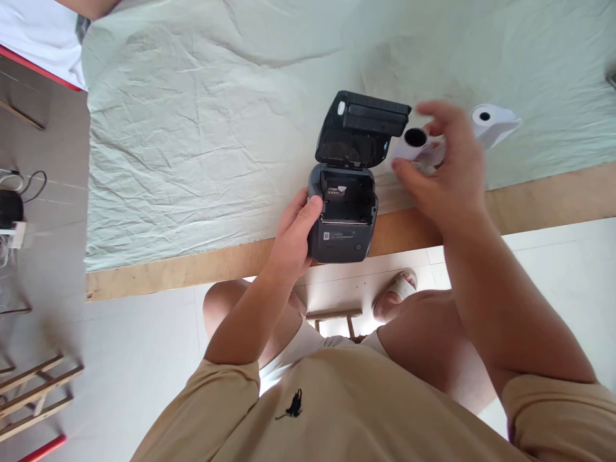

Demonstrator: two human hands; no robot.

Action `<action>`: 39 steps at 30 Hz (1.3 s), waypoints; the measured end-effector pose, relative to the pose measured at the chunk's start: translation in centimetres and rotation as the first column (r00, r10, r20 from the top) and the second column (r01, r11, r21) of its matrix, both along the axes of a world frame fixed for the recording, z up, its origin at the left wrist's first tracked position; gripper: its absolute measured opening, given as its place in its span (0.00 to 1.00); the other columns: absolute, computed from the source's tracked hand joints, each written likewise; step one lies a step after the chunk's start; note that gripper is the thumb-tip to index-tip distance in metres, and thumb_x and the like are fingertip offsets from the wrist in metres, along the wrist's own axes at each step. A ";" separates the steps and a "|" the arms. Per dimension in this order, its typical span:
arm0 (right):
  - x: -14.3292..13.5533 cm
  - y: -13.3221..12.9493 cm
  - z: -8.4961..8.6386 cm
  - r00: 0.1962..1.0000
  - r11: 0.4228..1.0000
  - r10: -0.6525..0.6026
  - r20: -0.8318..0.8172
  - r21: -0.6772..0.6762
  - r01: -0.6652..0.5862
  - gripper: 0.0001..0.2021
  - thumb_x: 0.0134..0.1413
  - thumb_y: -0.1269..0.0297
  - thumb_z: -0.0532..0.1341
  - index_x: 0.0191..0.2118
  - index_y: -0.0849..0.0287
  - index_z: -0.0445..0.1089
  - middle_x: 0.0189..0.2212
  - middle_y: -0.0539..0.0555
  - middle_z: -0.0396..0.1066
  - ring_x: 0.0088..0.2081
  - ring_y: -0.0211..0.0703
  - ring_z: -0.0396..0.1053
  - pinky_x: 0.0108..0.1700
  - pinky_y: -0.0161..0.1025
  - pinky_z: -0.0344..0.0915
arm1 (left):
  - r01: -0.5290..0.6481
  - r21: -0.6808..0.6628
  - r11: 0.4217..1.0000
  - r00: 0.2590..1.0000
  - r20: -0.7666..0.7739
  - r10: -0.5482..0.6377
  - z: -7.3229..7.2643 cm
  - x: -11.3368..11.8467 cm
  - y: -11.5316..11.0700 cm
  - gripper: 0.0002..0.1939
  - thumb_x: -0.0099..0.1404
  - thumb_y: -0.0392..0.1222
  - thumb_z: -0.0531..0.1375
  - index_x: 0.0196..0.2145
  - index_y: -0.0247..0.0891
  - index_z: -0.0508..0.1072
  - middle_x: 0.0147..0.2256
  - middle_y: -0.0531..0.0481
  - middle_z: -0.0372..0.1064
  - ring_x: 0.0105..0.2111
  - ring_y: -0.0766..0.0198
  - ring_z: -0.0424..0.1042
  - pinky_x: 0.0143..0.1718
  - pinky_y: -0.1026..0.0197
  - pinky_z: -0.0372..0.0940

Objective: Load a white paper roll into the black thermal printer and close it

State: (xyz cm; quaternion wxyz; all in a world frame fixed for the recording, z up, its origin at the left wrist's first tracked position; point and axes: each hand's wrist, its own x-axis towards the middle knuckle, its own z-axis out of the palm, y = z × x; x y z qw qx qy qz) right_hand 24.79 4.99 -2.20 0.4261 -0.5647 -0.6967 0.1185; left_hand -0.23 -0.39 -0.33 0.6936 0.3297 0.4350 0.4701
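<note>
My left hand [294, 234] grips a dark portable label printer [342, 244] by its left side, at the table's front edge. The printer's lid [353, 131] is swung up, and its paper bay shows no roll inside. Just right of the lid, my right hand [450, 163] has its thumb and fingers around a small white paper roll [407, 151] with a dark core; its index finger is raised and slightly blurred. Some crumpled pale material [433, 154] shows between the fingers. Behind that hand lies a second white paper roll [481, 119] with a loose tail.
A wrinkled pale green cloth [192, 141] covers the table, whose wooden edge [183, 273] runs along the front. Wooden stool legs [38, 391] stand on the floor at the left, below cables [19, 183]. Part of another person's arm [91, 5] shows at top left.
</note>
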 end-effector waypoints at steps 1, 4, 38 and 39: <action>0.0 -0.4 0.9 0.999 0.999 -0.032 -0.032 0.043 0.034 0.33 0.58 0.66 0.69 0.68 0.45 0.67 0.61 0.60 0.76 0.58 0.60 0.79 0.47 0.51 0.79 | -0.004 -0.002 1.000 1.000 -0.002 0.004 0.0 0.0 0.0 0.24 0.68 0.66 0.72 0.46 0.44 0.81 0.47 0.45 0.87 0.56 0.42 0.87 0.52 0.47 0.86; -1.1 -2.1 3.2 0.994 0.980 -0.034 -0.108 0.194 0.055 0.31 0.60 0.57 0.69 0.68 0.44 0.65 0.67 0.60 0.71 0.58 0.62 0.79 0.42 0.50 0.78 | -0.029 0.001 1.000 0.999 -0.015 0.029 -0.1 0.1 0.1 0.25 0.69 0.68 0.71 0.44 0.43 0.81 0.46 0.46 0.87 0.58 0.43 0.86 0.54 0.48 0.85; -3.4 -0.8 -0.5 0.896 0.959 0.252 -0.365 0.218 -0.181 0.28 0.69 0.38 0.61 0.66 0.43 0.61 0.61 0.60 0.77 0.57 0.57 0.81 0.65 0.64 0.77 | 0.079 0.133 0.988 0.986 -0.159 -0.057 -1.6 -0.9 0.4 0.55 0.57 0.59 0.80 0.75 0.47 0.63 0.64 0.39 0.79 0.63 0.39 0.82 0.61 0.44 0.81; -3.2 -0.9 -0.5 0.878 0.966 0.239 -0.414 0.193 -0.172 0.25 0.70 0.38 0.60 0.64 0.43 0.63 0.58 0.59 0.79 0.52 0.55 0.83 0.63 0.62 0.79 | 0.075 0.126 0.989 0.985 -0.163 -0.054 -1.6 -0.9 0.3 0.54 0.58 0.59 0.80 0.75 0.47 0.64 0.62 0.41 0.80 0.62 0.40 0.83 0.59 0.45 0.81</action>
